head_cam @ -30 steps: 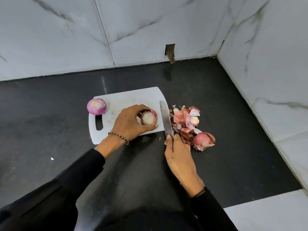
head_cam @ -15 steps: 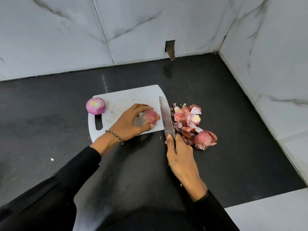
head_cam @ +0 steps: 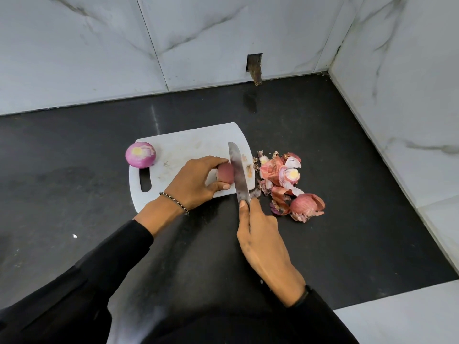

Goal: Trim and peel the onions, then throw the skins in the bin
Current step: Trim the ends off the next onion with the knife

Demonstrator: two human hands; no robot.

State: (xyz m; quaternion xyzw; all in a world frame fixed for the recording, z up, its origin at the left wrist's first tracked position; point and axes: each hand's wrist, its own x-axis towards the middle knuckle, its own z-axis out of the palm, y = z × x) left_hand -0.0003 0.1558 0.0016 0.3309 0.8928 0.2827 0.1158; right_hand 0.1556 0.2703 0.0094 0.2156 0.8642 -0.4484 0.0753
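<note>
red onion (head_cam: 224, 173) pinched in left hand (head_cam: 196, 182) grip on board (head_cam: 183, 147); right hand (head_cam: 263, 242) grip wrapped on knife (head_cam: 238, 170), trimming end. next: press straight down, skins (head_cam: 283, 180) at 3 o'clock.

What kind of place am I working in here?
Most likely a kitchen counter corner: a dark stone worktop meets marble-look wall tiles, with a white cutting board, a knife and red onion skins.

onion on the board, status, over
Left hand pins unpeeled onion on cutting board. Right hand holds knife, blade at onion's end. Skins piled right, clear.
</note>
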